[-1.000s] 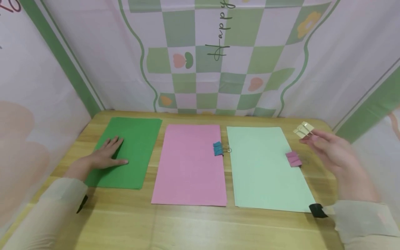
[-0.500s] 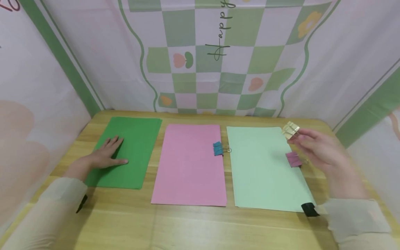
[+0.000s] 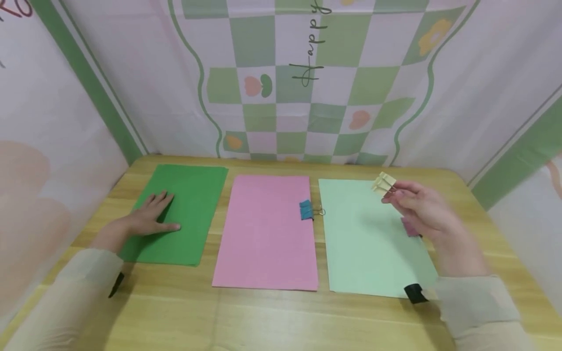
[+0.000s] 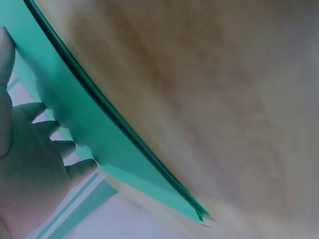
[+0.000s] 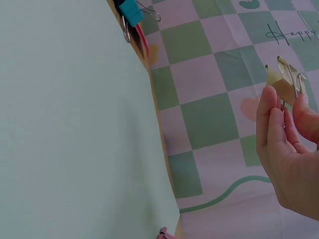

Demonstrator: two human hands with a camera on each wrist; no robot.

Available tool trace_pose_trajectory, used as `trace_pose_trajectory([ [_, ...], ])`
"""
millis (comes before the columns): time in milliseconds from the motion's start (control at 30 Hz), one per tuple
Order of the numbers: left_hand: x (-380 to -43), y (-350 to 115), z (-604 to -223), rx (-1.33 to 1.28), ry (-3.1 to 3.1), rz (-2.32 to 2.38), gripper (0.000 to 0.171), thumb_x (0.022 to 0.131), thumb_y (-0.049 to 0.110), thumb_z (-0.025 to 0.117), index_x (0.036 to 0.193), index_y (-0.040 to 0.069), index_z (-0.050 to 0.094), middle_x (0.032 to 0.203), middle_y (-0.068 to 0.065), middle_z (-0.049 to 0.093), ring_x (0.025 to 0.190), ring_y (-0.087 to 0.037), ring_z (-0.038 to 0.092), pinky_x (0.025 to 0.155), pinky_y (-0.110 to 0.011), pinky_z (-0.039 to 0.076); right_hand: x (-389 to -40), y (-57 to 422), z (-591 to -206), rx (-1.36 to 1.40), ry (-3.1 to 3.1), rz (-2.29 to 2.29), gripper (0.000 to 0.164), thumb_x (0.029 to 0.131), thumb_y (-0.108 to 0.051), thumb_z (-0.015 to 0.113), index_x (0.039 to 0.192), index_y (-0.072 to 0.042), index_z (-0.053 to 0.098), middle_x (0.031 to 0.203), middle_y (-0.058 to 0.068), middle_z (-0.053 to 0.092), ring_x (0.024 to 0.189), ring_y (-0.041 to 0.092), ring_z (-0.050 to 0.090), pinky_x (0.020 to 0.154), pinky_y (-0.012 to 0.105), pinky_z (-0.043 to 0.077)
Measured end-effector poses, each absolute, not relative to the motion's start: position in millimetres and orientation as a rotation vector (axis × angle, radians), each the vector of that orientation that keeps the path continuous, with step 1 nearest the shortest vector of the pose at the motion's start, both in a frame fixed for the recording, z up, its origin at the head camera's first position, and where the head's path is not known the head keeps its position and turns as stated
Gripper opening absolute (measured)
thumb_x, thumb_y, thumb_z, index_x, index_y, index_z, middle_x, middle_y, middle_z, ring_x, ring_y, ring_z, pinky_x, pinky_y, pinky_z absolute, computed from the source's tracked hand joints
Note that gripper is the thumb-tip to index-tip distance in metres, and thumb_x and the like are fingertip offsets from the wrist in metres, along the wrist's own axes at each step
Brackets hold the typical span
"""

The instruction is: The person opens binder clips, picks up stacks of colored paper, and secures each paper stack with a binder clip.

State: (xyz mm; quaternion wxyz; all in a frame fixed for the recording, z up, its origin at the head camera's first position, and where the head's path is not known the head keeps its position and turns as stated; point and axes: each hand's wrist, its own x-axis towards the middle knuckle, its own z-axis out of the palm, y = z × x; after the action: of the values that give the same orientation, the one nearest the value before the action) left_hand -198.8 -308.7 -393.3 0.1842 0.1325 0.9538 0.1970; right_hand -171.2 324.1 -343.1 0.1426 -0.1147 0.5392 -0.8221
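My left hand lies with spread fingers on a stack of dark green paper at the left of the table. Its fingertips touch the sheets in the left wrist view too. In my right hand a pale yellow binder clip is pinched by its wire handles between thumb and fingers, raised above the mint green paper. A pink binder clip sits on that stack's right edge, partly hidden behind the hand. Between the stacks, pink paper carries a blue binder clip on its right edge.
The three stacks lie side by side on a wooden table. Behind it hangs a checkered cloth, with more cloth at both sides. The blue clip's wire handles reach over to the mint paper's left edge.
My right hand has moved left with the yellow binder clip, from beyond the mint paper's right side to over its far right part. My left hand has stayed on the green paper.
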Motion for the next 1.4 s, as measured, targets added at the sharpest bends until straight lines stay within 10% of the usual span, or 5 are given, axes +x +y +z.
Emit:
trace_pose_trajectory([
  [700,-214,-326,-387,0.379,2.844,0.451,0.086,0.099,0.041,0.058,0.150,-0.015,0.018,0.153,-0.045,0.010,0.138,-0.065,0.014,0.111,-0.076,0.017,-170,289,-341,-0.291,1.857,-2.228,0.017,0.100,0.000,0.053,0.108,-0.009,0.065,0.099,0.000,0.071,0.091,0.012,0.071,0.091,0.014,0.054],
  [1400,-220,-317,-354,-0.163,2.636,0.376,0.123,0.089,0.055,0.065,0.144,-0.024,-0.012,0.143,-0.056,0.002,0.134,-0.070,0.009,0.112,-0.073,0.019,-166,281,-342,-0.219,1.956,-2.157,0.012,0.099,-0.006,0.057,0.110,-0.011,0.061,0.097,-0.002,0.070,0.092,0.010,0.070,0.091,0.013,0.053],
])
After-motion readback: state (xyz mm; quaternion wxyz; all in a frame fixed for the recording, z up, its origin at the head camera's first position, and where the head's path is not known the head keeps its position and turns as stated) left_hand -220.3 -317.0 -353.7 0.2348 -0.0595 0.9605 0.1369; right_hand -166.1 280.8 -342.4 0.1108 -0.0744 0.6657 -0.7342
